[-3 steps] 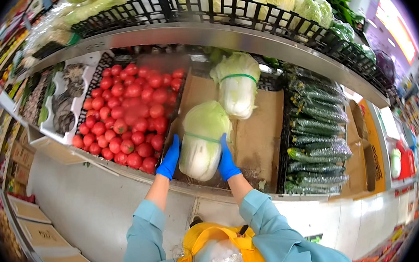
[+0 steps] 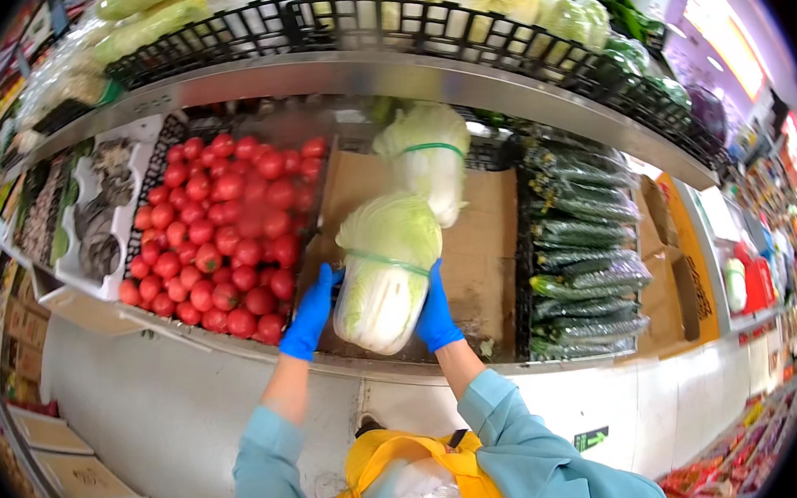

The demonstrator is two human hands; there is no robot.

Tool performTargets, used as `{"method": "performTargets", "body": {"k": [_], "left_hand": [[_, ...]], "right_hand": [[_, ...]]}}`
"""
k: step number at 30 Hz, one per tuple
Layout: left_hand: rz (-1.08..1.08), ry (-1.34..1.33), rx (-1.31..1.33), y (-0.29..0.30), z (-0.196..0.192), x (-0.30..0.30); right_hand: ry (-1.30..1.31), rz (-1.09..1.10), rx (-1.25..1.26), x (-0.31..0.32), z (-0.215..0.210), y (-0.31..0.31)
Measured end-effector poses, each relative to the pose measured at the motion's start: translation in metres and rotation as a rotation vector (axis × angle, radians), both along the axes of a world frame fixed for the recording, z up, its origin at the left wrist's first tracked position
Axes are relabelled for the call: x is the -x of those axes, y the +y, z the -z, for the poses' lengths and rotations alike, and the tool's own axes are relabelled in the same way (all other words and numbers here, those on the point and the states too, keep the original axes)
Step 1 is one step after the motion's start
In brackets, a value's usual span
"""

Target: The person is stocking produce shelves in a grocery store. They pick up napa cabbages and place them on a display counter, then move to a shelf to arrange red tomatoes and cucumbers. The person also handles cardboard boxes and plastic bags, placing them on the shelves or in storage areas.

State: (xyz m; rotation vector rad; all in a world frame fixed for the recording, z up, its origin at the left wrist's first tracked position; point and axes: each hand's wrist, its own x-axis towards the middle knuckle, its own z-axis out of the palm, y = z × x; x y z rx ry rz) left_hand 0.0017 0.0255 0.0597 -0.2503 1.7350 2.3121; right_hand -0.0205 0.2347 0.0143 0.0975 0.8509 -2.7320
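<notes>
A cabbage (image 2: 385, 273) is gripped between the left hand (image 2: 311, 313) and right hand (image 2: 436, 309), beside tomatoes (image 2: 224, 235) on a shelf (image 2: 473, 243).

cabbage (image 2: 385, 273) right of tomatoes (image 2: 224, 235), left of cucumbers (image 2: 582, 263)

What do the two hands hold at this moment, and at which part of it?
Both hold one napa cabbage by its lower sides: left hand on its left, right hand on its right.
</notes>
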Motion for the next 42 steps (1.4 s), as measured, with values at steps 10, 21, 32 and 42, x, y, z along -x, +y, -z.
{"method": "performTargets", "body": {"k": [10,21,32,42], "left_hand": [[0.432,0.109,-0.422,0.183,-0.118,-0.046],[0.824,-0.265,-0.858,0.609,-0.036,-0.183],[1.041,-0.440,-0.852,0.885,-0.050,-0.220],[1.020,-0.290,-0.685,1.123,-0.063,-0.157]], "right_hand": [[0.109,0.447,0.081,-0.141,-0.109,0.169],[-0.099,0.461,-0.616,-0.388,-0.173,0.563],[0.183,0.699,-0.290,-0.384,-0.121,0.798],[0.090,0.921,-0.752,-0.355,-0.124,1.032]]}}
